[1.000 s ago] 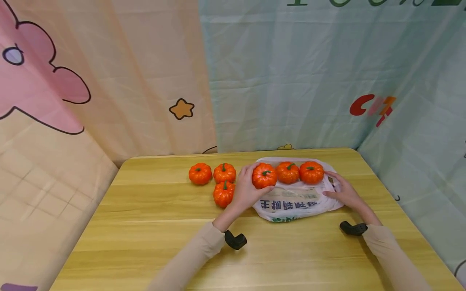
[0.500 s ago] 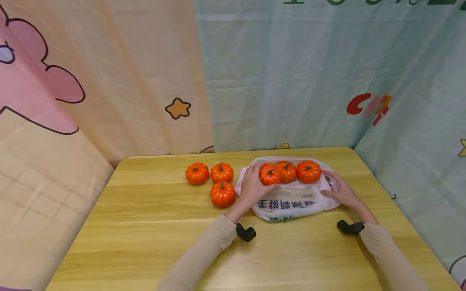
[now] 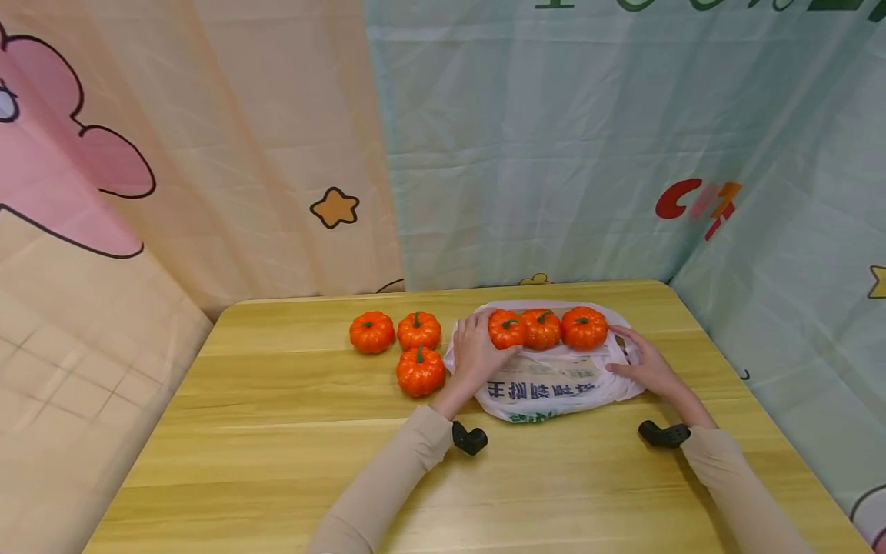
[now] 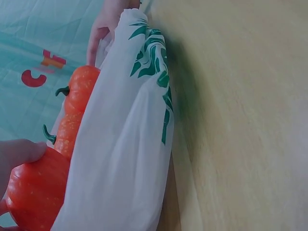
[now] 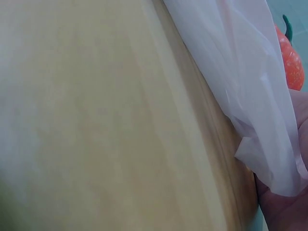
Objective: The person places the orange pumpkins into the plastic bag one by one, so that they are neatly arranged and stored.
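Note:
A small orange pumpkin [image 3: 506,329] with a green stem sits at the left end of the white plastic bag [image 3: 547,400]. My left hand [image 3: 476,352] grips it from the left, thumb on its near side. Two more pumpkins, a middle one [image 3: 541,329] and a right one [image 3: 584,328], lie beside it in a row within the bag's mouth. At the bag's right end, my right hand [image 3: 648,368] holds the bag's edge. In the right wrist view, white film [image 5: 269,125] covers part of that hand.
Three other pumpkins stand on the wooden table [image 3: 277,462] left of the bag: one at the far left [image 3: 371,332], one beside it [image 3: 418,331], and a nearer one [image 3: 421,372] close to my left wrist. A printed curtain [image 3: 519,154] hangs behind the table.
My left hand has brought its pumpkin rightward and down into the bag's left end, up against the middle pumpkin. The right hand has kept its hold on the bag's right end.

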